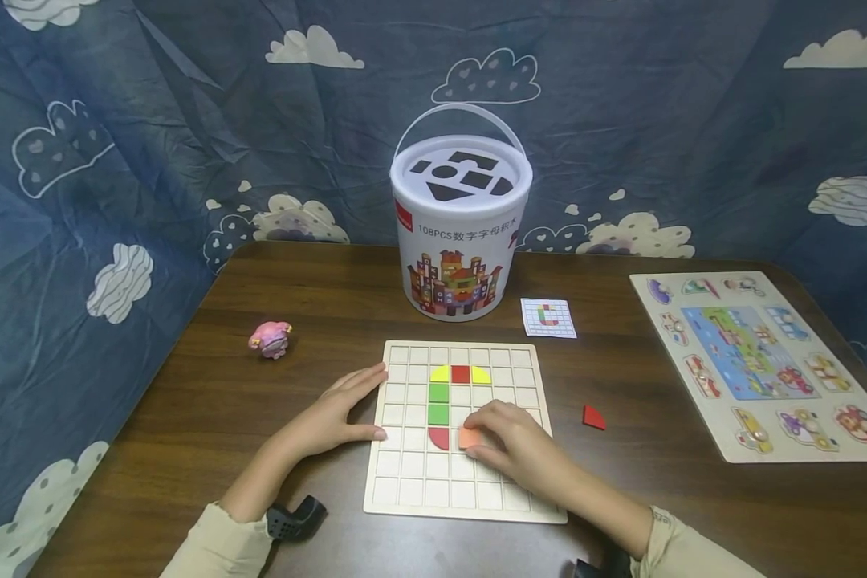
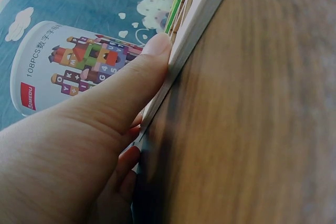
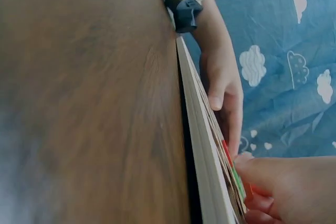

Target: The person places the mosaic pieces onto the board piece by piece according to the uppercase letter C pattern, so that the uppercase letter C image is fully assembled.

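A pale wooden grid board [image 1: 397, 490] lies on the table. Its slots hold a red square [image 1: 460, 374] between two yellow quarter-rounds, with two green squares [image 1: 438, 414] and a red quarter-round [image 1: 439, 438] running down the left. My right hand [image 1: 516, 445] pinches an orange square block [image 1: 467, 438] between thumb and fingers, low over the cells just right of that red quarter-round. My left hand [image 1: 335, 413] rests at the board's left edge, fingers extended; in the left wrist view its thumb [image 2: 152, 56] presses the rim.
A loose red quarter-round [image 1: 593, 417] lies right of the board. Behind stand a white lidded bucket [image 1: 457, 233] and a small pattern card [image 1: 559, 327]. A pink toy [image 1: 270, 339] sits at left, a wooden picture puzzle [image 1: 708, 437] at right.
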The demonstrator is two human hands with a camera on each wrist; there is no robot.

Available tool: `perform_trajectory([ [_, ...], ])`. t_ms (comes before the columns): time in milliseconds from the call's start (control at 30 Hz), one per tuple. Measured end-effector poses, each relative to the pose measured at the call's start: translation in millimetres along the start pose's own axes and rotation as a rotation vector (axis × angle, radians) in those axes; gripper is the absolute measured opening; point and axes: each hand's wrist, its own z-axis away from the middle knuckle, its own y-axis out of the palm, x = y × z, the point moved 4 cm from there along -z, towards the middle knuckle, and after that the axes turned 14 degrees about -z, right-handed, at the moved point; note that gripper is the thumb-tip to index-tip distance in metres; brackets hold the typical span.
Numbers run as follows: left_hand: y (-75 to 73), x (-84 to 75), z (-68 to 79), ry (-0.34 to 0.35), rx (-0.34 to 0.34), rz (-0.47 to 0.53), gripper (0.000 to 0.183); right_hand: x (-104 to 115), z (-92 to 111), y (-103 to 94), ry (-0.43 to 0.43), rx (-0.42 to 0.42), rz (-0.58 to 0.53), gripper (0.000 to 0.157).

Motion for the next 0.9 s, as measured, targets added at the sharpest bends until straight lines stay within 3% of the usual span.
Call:
perform_trajectory([
  [167, -0.9, -1.4, 0.2, 0.002, 0.002, -0.005, 0.085, -1, -3, 4.7, 0.018, 0.007, 0.038, 0.027],
  [433, -0.5, -1.1, -0.1, 0.000, 0.003, 0.000, 0.084, -2, -4, 5.5, 0.022, 0.008, 0.031, 0.017],
  [600, 0.2, -0.3, 0.4, -0.001, 0.002, -0.002, 0.085, -2, -4, 3.2, 0.043, 0.054, 0.034, 0.024],
  [733, 0.2, -0.4, 0.7, 0.001, -0.001, -0.001, 0.085, 0, -2, -10.5, 0.031, 0.055, 0.026, 0.032],
  [900, 0.1, -0.5, 0.7, -0.006, 0.005, 0.001, 0.084, -1, 6, -41.3, 0.013, -0.032, 0.050, 0.036],
])
